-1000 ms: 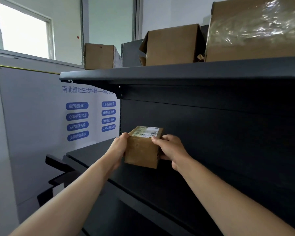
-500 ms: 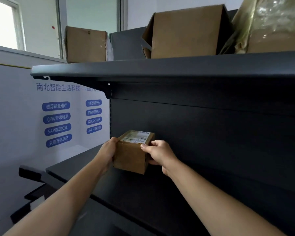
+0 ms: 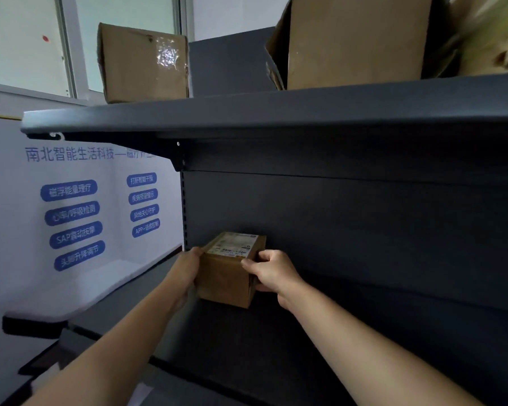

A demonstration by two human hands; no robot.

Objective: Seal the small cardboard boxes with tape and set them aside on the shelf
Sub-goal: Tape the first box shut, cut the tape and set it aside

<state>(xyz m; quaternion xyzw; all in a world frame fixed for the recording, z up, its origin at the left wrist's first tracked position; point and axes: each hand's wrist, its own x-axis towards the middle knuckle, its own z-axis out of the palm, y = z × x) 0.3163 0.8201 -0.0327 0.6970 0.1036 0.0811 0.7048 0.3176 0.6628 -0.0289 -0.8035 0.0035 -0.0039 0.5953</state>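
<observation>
A small brown cardboard box with a white label on top sits on the dark grey shelf board, close to the back panel near the shelf's left end. My left hand grips its left side, fingers wrapped behind the far edge. My right hand holds its right side, thumb on the top front corner and fingers curled round the right face. The box's underside is hidden, so contact with the board is not certain.
The upper shelf overhangs closely above and carries three larger cardboard boxes, one wrapped in plastic film. A white wall panel with blue labels stands to the left. The shelf board extends right of the box.
Both hands have carried the box a little deeper and lower toward the back panel. The camera has moved closer and tilted up.
</observation>
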